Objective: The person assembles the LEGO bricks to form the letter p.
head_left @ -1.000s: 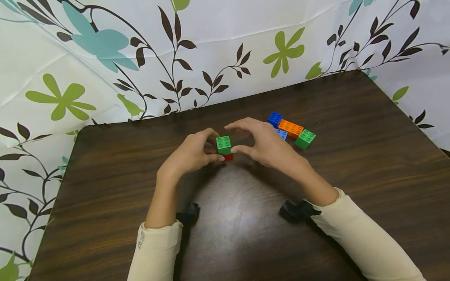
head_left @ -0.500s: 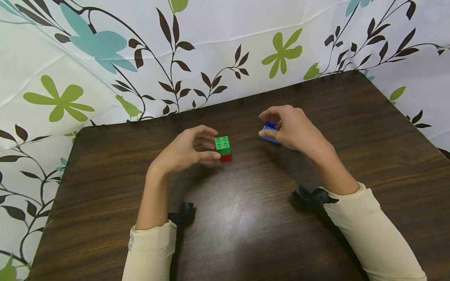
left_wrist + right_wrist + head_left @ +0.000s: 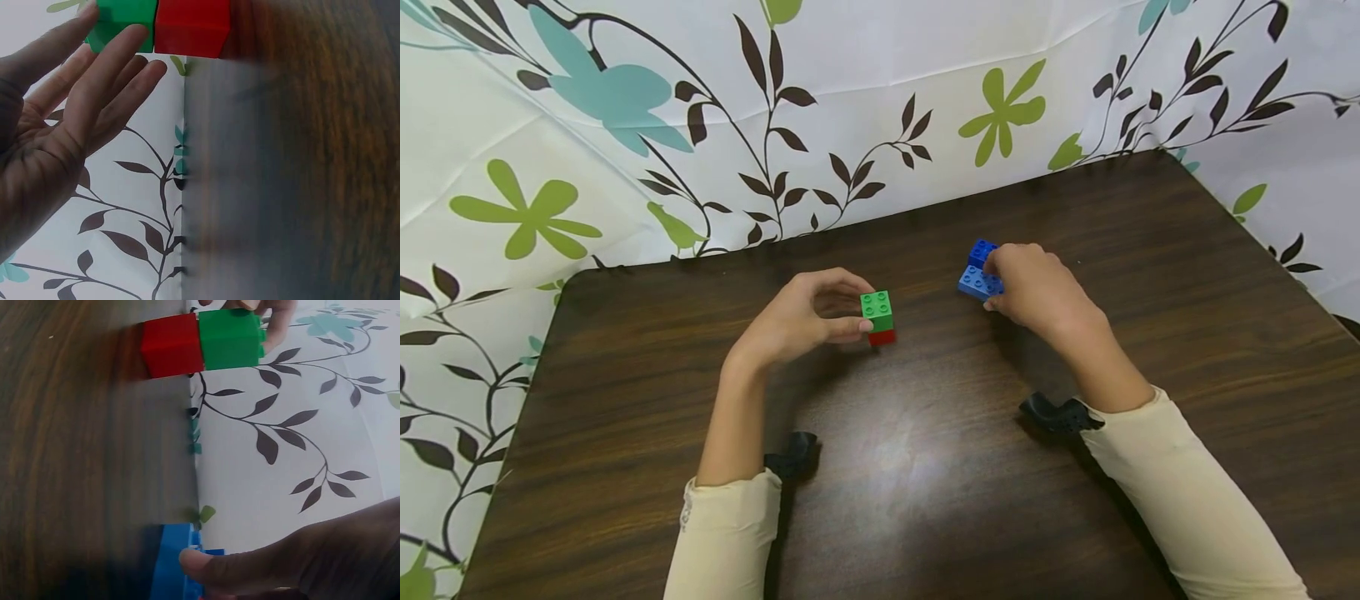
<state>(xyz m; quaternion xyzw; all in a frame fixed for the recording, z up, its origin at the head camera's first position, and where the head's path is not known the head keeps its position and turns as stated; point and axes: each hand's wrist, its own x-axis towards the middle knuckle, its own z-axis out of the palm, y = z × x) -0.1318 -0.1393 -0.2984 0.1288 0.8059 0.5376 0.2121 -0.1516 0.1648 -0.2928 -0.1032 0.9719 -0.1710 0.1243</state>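
Observation:
A green toy building brick [image 3: 877, 310] is stacked on a red brick [image 3: 882, 337] in the middle of the dark table. My left hand [image 3: 793, 321] pinches the green brick lightly, thumb at its near left side and fingers behind. In the left wrist view the other fingers [image 3: 103, 103] stretch out beside the stack. My right hand [image 3: 1045, 287] is bent low over the blocks on the right. Its thumb [image 3: 197, 561] overlaps a light blue brick [image 3: 977, 282] in the right wrist view. A dark blue brick [image 3: 981, 250] lies just behind. I cannot tell whether the right fingers grip a brick.
The wood-look table [image 3: 895, 467] spreads out in front of and around the bricks. Behind it hangs a white curtain [image 3: 850, 75] printed with leaves and flowers. Black wrist straps [image 3: 1060, 414] stick out at both sleeve cuffs.
My right hand has left the green-and-red stack and moved right to the other bricks, now covering the orange and second green ones. My left hand stays at the stack.

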